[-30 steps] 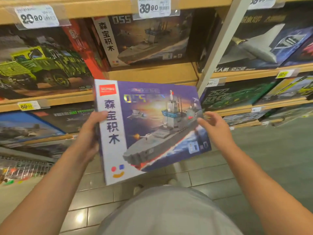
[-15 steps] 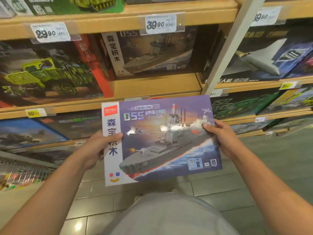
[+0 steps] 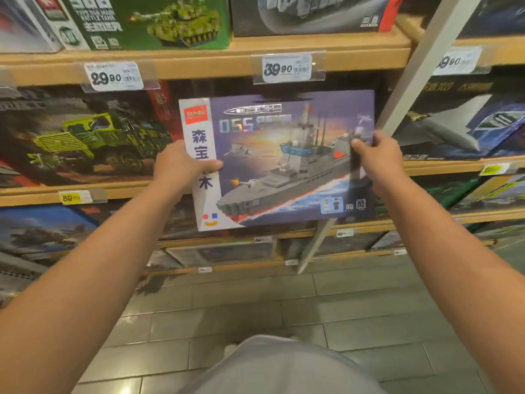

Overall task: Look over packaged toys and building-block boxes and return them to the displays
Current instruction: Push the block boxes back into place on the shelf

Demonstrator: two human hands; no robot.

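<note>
Warship block box [image 3: 284,163]: flat, stiff card, likely light with loose parts inside; glossy face could slip, so edge grips at mid-height look right. Left hand [image 3: 179,166] clamps the left edge, thumb over the white strip; right hand [image 3: 375,157] pinches the right edge. Box is upright between both hands, face toward the camera, in front of the shelf bay [image 3: 199,64] under the 39.90 tag [image 3: 287,68].
</note>
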